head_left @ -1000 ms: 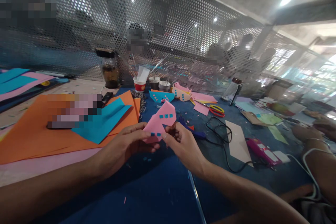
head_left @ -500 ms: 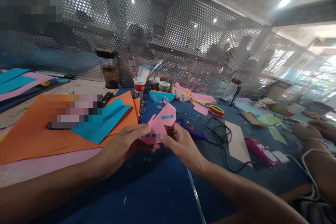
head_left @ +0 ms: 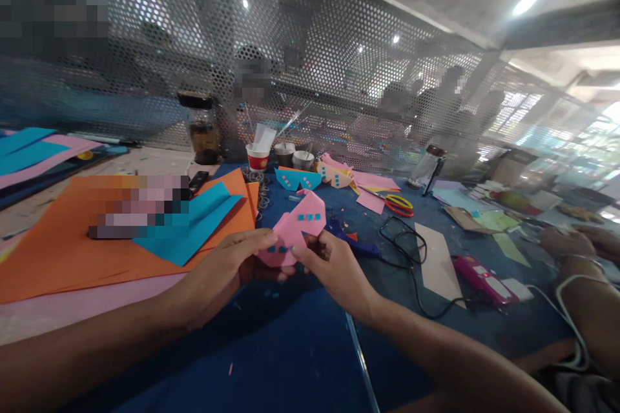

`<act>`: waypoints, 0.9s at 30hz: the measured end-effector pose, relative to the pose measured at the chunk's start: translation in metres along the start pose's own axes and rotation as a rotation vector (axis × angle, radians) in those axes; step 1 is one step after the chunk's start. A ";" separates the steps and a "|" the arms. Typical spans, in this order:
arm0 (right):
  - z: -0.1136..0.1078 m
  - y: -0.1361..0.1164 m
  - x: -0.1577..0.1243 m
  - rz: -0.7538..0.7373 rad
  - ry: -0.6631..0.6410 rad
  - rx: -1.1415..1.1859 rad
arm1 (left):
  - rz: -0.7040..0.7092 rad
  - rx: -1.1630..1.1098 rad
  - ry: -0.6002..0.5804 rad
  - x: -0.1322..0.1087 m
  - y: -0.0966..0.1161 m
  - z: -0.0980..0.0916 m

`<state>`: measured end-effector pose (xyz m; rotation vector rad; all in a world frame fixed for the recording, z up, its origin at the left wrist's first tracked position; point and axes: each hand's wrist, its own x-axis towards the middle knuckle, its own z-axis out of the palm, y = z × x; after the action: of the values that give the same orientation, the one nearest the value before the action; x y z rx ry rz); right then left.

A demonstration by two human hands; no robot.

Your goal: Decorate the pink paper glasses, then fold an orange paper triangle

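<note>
Orange sheets (head_left: 58, 245) and a folded blue paper (head_left: 186, 222) filled the middle left, while scissors (head_left: 400, 202) and a blue glue gun (head_left: 364, 247) lay on the table (head_left: 271, 348) right of centre, the latter partly hidden by the right hand (head_left: 341, 264). It and the left hand (head_left: 237, 258) pinched a pink paper cutout (head_left: 290, 224) at the frame's centre, where the left hand's thumb exposed more of the lower blue squares (head_left: 282, 249) than a second earlier.

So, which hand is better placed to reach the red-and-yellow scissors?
Right, probably: the right hand is nearer the scissors. Both hands grip the pink paper, so the left hand could hold it meanwhile.
</note>
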<state>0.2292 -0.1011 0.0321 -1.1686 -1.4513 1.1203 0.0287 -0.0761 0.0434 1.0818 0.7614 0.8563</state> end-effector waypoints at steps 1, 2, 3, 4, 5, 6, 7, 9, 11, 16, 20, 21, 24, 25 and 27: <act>-0.001 -0.001 0.001 0.008 -0.004 0.016 | 0.000 -0.013 0.009 0.001 0.001 0.000; -0.001 -0.003 0.001 0.017 -0.009 0.033 | -0.001 -0.022 0.014 0.002 0.001 0.000; -0.002 -0.005 0.002 0.025 -0.015 0.049 | -0.005 -0.028 0.014 0.002 0.002 -0.001; -0.002 -0.007 0.002 0.030 -0.022 0.061 | -0.010 -0.032 0.011 0.002 0.002 -0.001; -0.003 -0.008 0.002 0.031 -0.028 0.068 | -0.015 -0.036 0.009 0.003 0.001 -0.001; -0.004 -0.009 0.002 0.031 -0.035 0.072 | -0.019 -0.040 0.011 0.003 0.001 -0.002; -0.004 -0.009 0.001 0.030 -0.040 0.073 | -0.023 -0.046 0.017 0.003 0.000 -0.002; -0.006 -0.008 0.001 0.023 -0.052 0.066 | -0.029 -0.057 0.033 0.003 -0.001 -0.004; -0.008 -0.007 0.000 0.006 -0.062 0.058 | -0.038 -0.074 0.043 0.004 -0.002 -0.006; -0.016 -0.006 0.001 -0.013 -0.039 0.050 | -0.078 -0.088 0.079 0.005 0.001 -0.008; -0.020 -0.006 0.003 -0.014 0.001 0.084 | -0.081 -0.052 0.059 0.004 0.003 -0.009; -0.021 -0.006 0.004 -0.015 0.010 0.083 | -0.073 -0.042 0.045 0.004 0.002 -0.009; -0.020 -0.005 0.004 -0.022 0.029 0.058 | -0.046 -0.014 0.011 0.004 0.001 -0.012; -0.020 -0.005 0.004 -0.024 0.033 0.049 | -0.036 -0.002 0.003 0.005 0.000 -0.013; -0.020 -0.005 0.004 -0.020 0.042 0.040 | -0.029 0.025 0.003 0.006 -0.002 -0.015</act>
<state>0.2478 -0.0959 0.0402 -1.1407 -1.3998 1.1001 0.0189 -0.0649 0.0367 1.0896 0.7903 0.8253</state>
